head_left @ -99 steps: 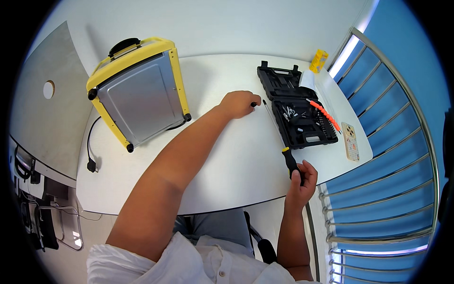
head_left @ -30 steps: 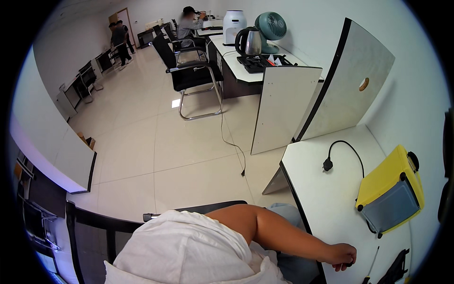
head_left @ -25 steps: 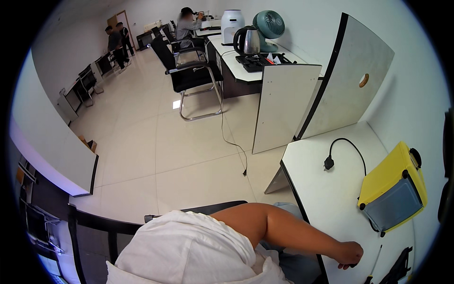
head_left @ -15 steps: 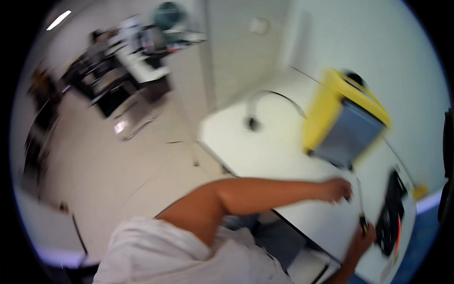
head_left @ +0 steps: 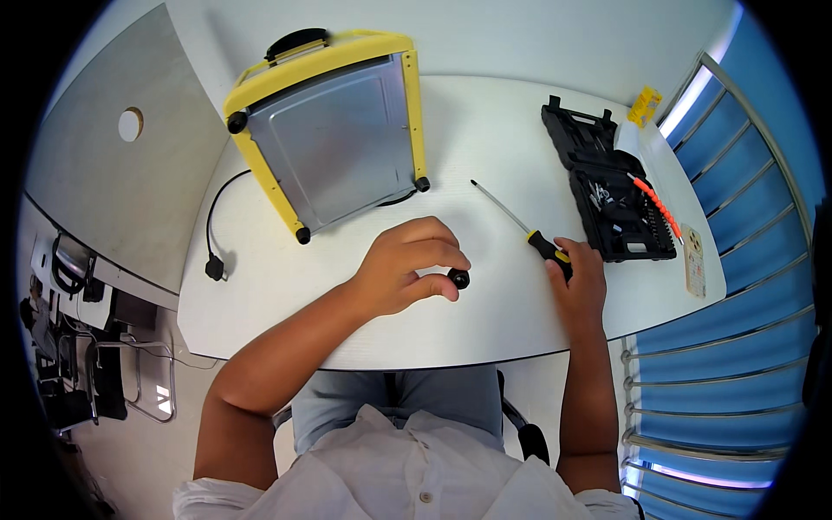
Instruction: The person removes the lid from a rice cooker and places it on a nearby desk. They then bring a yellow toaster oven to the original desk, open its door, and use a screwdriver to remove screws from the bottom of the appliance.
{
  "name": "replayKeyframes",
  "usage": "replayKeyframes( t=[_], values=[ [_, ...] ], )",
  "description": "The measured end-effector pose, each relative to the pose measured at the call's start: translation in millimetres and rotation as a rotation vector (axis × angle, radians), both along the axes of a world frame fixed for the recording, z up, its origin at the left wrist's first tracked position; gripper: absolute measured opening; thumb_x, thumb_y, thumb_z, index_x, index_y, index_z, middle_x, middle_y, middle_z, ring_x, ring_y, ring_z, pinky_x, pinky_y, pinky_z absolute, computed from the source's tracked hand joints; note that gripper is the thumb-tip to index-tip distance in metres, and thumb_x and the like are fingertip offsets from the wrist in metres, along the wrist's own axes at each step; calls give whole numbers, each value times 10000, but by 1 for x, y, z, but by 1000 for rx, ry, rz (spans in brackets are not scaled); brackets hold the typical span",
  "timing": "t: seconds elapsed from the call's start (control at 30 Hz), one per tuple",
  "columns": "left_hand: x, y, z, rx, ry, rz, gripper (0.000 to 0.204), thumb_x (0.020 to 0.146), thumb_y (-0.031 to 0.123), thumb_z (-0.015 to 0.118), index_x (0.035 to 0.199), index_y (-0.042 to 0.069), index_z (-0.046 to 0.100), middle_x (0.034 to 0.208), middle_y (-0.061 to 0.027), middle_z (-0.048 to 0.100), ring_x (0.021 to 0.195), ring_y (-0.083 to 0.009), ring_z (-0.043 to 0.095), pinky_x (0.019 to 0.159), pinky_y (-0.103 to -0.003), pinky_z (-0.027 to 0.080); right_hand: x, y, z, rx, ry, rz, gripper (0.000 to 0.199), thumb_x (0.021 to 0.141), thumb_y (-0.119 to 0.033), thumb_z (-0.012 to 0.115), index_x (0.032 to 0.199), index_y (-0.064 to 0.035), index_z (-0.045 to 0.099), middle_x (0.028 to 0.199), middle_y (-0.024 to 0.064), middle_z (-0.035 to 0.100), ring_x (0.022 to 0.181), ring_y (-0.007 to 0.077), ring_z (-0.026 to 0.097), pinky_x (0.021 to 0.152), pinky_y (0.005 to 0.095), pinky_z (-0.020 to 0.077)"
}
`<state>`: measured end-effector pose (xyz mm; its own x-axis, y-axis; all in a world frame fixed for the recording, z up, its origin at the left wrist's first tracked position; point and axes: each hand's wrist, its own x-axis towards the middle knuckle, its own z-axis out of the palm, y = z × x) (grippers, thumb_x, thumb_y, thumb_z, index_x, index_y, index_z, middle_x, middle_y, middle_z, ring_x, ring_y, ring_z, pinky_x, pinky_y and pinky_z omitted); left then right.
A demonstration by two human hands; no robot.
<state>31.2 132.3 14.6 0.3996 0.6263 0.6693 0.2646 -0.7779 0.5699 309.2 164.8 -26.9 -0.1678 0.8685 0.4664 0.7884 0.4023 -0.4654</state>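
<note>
Between the thumb and fingers of my left hand [head_left: 412, 264], a small black round foot [head_left: 459, 278] is pinched above the white table. It resembles the black feet on the corners of a yellow-framed appliance [head_left: 334, 143]. That appliance stands tipped up, its grey metal underside toward me; three corners show feet, and the upper right one shows none. My right hand [head_left: 578, 282] is closed around the black and yellow handle of a screwdriver [head_left: 505, 211]. The shaft points away to the far left, its tip apart from the appliance and from the foot.
An open black tool case [head_left: 620, 204] with bits lies right of the screwdriver, an orange flexible shaft [head_left: 656, 206] across it. Beyond are a yellow box [head_left: 644, 106] and a beige flat object [head_left: 693, 262]. A black plug [head_left: 215, 267] lies left; a metal railing [head_left: 728, 295] borders the right.
The view has swung from the room at left to face the table squarely. My left hand, earlier near the screwdriver shaft, is now farther from it. The screwdriver remains in my right hand.
</note>
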Motion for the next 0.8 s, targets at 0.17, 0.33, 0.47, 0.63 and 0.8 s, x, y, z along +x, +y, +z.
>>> replayKeyframes(
  t=[0.17, 0.33, 0.47, 0.63, 0.8],
  values=[
    [3, 8, -2, -24, 25, 2, 319, 824, 341, 701, 942, 46, 671, 911, -75, 598, 844, -207, 587, 724, -304, 476, 1, 0, 0, 0, 62, -41, 303, 822, -102, 659, 1117, -76, 596, 981, 70, 600, 932, 264, 543, 819, 370, 462],
    [35, 57, -16, -283, 9, 211, 176, 889, 227, 638, 963, 72, 674, 1008, -68, 596, 980, -214, 548, 839, -341, 435, 6, 2, 0, 71, 446, -133, 268, 904, -165, 604, 1142, -44, 585, 1044, 98, 613, 960, 228, 571, 856, 342, 461],
    [88, 120, -34, -397, 92, 372, 165, 872, 261, 652, 920, 112, 707, 980, -50, 629, 982, -205, 554, 817, -359, 449, 10, 2, 0, 149, 631, -189, 281, 924, -181, 577, 1158, -25, 579, 1065, 104, 609, 981, 206, 574, 873, 317, 457],
    [138, 178, -49, -278, 172, 597, 97, 833, 313, 674, 857, 245, 738, 1103, -29, 627, 1135, -290, 488, 894, -437, 401, 13, 4, 0, 138, 744, -219, 270, 910, -135, 579, 1150, -11, 579, 1037, 104, 610, 949, 199, 577, 860, 308, 460],
    [149, 201, -60, -288, 221, 674, 128, 834, 349, 661, 879, 261, 742, 1277, -32, 568, 1317, -340, 337, 1038, -508, 222, 15, 5, 0, 164, 768, -176, 280, 912, -157, 588, 1150, -9, 575, 1052, 100, 612, 944, 179, 578, 842, 295, 463]
  ],
)
